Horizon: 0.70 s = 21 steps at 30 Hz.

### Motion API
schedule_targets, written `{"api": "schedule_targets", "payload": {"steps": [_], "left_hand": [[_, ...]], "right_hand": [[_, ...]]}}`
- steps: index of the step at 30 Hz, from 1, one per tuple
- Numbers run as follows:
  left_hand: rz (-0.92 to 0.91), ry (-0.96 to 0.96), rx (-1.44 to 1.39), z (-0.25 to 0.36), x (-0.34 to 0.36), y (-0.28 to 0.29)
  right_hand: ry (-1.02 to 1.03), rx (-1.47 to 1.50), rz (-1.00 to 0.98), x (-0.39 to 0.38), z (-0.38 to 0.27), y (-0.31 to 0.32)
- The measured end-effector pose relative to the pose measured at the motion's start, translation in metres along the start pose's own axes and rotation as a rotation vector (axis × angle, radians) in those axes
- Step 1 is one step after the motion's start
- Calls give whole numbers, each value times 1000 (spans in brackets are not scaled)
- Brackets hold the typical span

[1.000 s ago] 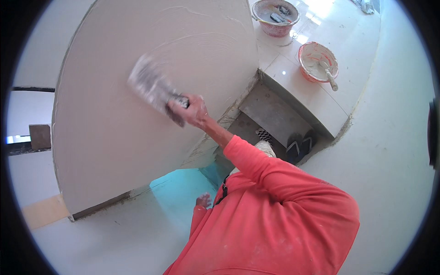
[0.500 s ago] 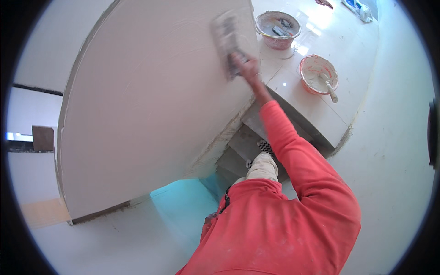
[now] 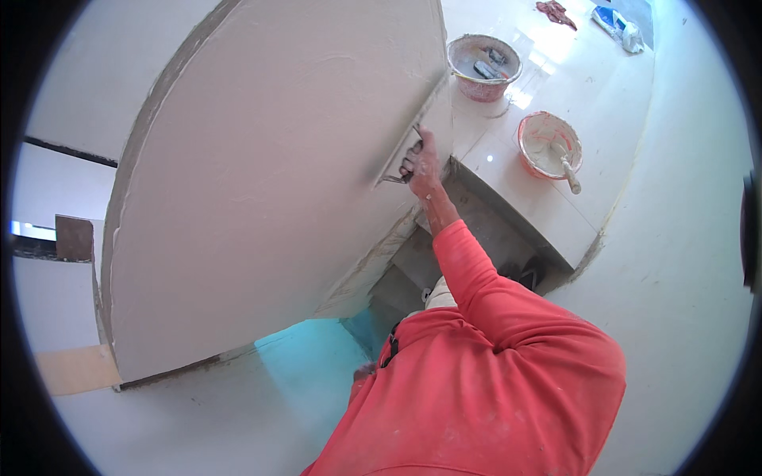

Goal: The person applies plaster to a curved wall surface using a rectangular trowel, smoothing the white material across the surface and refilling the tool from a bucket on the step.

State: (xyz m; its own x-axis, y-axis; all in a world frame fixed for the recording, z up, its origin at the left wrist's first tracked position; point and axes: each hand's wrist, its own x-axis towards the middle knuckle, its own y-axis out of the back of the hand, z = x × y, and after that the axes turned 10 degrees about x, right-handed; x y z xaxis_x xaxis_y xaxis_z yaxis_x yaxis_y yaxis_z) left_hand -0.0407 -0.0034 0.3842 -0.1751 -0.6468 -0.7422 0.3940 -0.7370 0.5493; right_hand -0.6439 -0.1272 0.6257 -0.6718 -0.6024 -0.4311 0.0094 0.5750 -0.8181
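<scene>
Below the plastered wall (image 3: 254, 190) is the left hand (image 3: 364, 371), too hidden to tell its state, while at the wall the right hand (image 3: 425, 165) clutches a trowel (image 3: 399, 159), and right of the wall an orange bucket (image 3: 533, 165) holds pale paste (image 3: 540, 153), a farther pink bucket (image 3: 480, 90) tools (image 3: 487, 71).

Floor (image 3: 544, 218): glossy white tile, thin joint lines, bright reflections. Directly on it: one round basin (image 3: 482, 92), faded red, pale-crusted rim; one red bucket (image 3: 536, 166), pale-smeared, near the basin, closer to the floor's edge; one crumpled reddish-brown cloth (image 3: 557, 13), farther back; one blue-and-white bag (image 3: 619, 30), crumpled, right of the cloth. Steps (image 3: 492, 222): grey, below the floor's edge; dark sandals (image 3: 533, 272) there, partly hidden.
</scene>
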Motion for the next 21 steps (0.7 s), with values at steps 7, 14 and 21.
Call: {"api": "schedule_targets", "payload": {"steps": [7,14,21], "left_hand": [[-112,-424,314,-9,37,-10],[57,164,-778,119,30,25],[-31,-257,373,13,38,0]], "right_hand": [[604,-953,-514,-87,26,-83],[903,-1202,-495,-52,-10,1],[940,-1066,-165,58,-107,-3]]}}
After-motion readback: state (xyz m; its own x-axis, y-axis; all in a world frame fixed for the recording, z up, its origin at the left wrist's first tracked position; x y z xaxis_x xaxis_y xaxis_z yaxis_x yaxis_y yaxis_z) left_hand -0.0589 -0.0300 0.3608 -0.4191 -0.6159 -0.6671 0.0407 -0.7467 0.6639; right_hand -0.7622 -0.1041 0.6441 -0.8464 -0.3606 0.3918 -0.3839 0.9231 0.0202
